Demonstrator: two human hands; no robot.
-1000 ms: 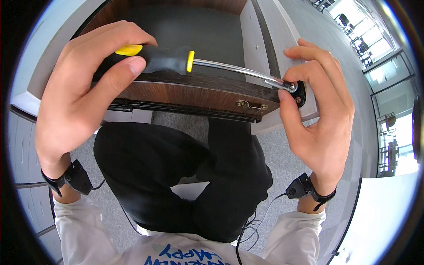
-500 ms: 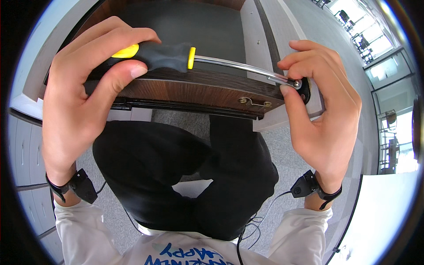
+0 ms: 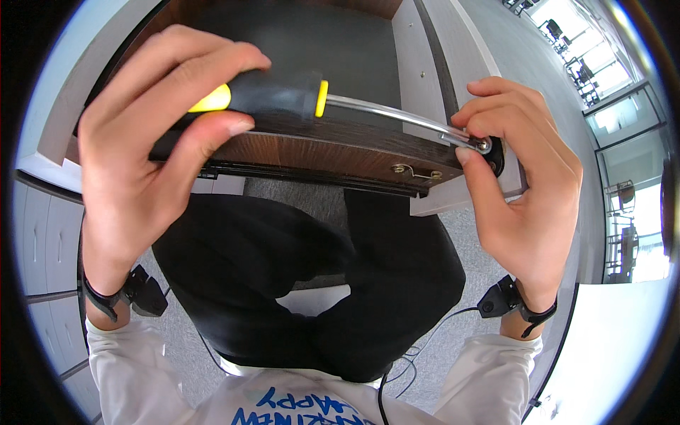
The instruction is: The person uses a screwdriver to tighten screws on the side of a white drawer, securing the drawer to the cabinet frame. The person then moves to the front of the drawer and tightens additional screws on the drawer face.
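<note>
A screwdriver (image 3: 382, 111) with a black and yellow handle and a long bright shaft points to the right. My left hand (image 3: 159, 131) is closed around the handle, thumb below and fingers above. At the far end of the shaft, a small shiny metal fitting (image 3: 484, 145) with a round head sits against a black piece (image 3: 499, 157) by the corner of a dark wood panel (image 3: 312, 157). My right hand (image 3: 528, 156) pinches there with thumb and index finger on the fitting. The fingers partly hide the screwdriver's tip.
The panel edges an opened drawer-like box with a grey bottom (image 3: 319, 39) and a pale side board (image 3: 453, 49). A bent wire catch (image 3: 418, 171) is on the panel. White drawer fronts (image 3: 46, 234) stand at left. My black-clad legs (image 3: 312, 262) are beneath the panel.
My left hand and the screwdriver have shifted slightly right. The panel, fitting and my right hand appear slightly right and lower. Both hands keep their hold.
</note>
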